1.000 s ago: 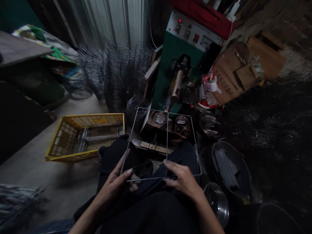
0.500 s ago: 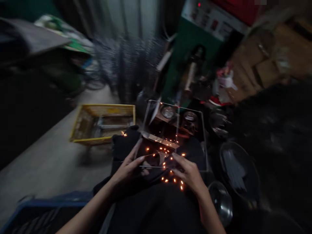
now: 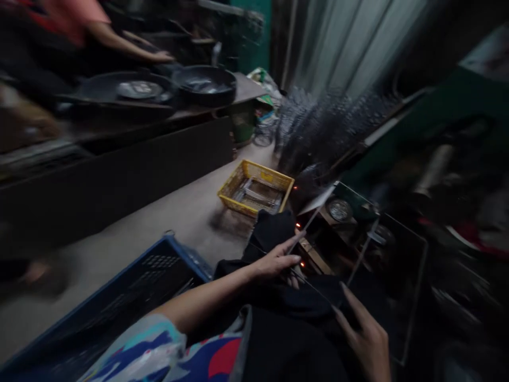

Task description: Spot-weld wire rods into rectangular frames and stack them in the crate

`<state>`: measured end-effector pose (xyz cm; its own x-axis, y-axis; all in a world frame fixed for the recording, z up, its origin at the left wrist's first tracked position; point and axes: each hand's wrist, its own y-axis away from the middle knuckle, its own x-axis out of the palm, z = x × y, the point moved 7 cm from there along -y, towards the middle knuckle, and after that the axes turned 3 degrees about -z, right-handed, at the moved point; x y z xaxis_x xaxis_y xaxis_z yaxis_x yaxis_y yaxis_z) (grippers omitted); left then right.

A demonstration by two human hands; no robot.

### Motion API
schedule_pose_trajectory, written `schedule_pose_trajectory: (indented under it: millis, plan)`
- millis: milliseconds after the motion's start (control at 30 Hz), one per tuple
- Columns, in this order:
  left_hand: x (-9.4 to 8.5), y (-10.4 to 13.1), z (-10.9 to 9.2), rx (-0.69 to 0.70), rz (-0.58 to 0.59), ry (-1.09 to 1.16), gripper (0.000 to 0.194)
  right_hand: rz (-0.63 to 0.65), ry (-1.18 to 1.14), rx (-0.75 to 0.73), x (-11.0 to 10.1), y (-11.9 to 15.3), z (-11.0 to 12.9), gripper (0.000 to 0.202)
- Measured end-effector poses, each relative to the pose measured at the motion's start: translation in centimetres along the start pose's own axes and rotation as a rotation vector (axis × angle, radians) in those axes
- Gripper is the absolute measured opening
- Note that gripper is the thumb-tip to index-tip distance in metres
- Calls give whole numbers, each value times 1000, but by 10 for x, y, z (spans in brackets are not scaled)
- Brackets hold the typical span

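Note:
A thin rectangular metal wire frame [image 3: 415, 297] with a crossbar tilts across my lap, its far edge near the dark machine. My left hand [image 3: 278, 260] is closed around its near left corner, thumb on top. At the near edge, my right hand [image 3: 366, 329] has the wire between its thumb and fingers; part of the grip is hidden. A few orange sparks [image 3: 298, 225] glow beside my left fingers. Just past the hands lies a flat copper-coloured bar [image 3: 316, 254] on the machine. Dark cloth [image 3: 290, 339] covers my lap.
A yellow crate [image 3: 226, 196] holding metal pieces stands ahead on the floor. A blue crate [image 3: 119, 302] is at my left. Dark pans [image 3: 207, 87] sit on a bench, where another person's hand [image 3: 161, 57] reaches. Bundled wire pieces [image 3: 310, 122] lean behind.
My view has swung left, bringing the bench and the other person into sight. Most sparks have gone. The wire frame is still at both hands and now looks tilted.

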<state>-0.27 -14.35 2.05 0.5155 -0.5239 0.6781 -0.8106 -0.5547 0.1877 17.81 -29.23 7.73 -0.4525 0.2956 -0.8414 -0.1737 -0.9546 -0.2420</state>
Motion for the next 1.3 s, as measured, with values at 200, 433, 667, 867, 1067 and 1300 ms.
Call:
schedule_pose_trajectory:
  millis: [200,433,667,867,1067,1300]
  plan:
    - [0,-82,-47,45,-46,-148,97,0,-26,102,-17,-82,-29,50]
    - [12,-180,-79,89,-63,-138,100,-51,245,336,-40,-164,-98,63]
    - [5,-228,-101,117,-55,-157,93,-98,248,234,-55,-201,-125,61]
    - [-1,-245,-113,145,-43,-192,90,-158,41,176,-65,-217,-149,40]
    - [2,-255,-110,153,-47,-189,88,-64,-145,238,-52,-269,-170,30]
    - [-2,-256,-107,117,-75,-149,90,-33,-303,196,-37,-298,-162,29]
